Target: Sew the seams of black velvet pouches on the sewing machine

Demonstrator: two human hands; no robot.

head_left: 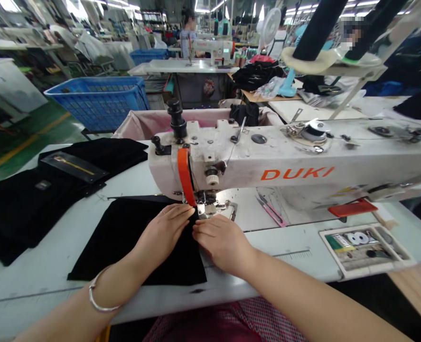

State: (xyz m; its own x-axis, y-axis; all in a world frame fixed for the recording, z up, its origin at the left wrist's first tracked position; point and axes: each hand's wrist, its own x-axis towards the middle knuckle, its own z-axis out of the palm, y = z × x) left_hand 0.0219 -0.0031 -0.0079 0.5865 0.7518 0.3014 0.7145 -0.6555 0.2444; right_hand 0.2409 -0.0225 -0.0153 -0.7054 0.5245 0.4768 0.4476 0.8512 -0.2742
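Observation:
A piece of black fabric (125,237) lies flat on the white table (39,280) in front of a white DUKI sewing machine (288,166). My left hand (165,230) rests on the fabric with its fingers pressed together at the cloth's right edge, just below the presser foot (210,209). My right hand (222,240) lies beside it, fingers curled and pinching the same edge. The two hands' fingertips almost touch. A silver bangle (98,297) circles my left wrist.
A stack of black fabric pieces (35,199) with a gold zipper (73,165) on top lies at the left. Pink thread snips (272,211) and a small parts tray (365,244) sit at the right. A blue basket (99,102) and other sewing stations stand behind.

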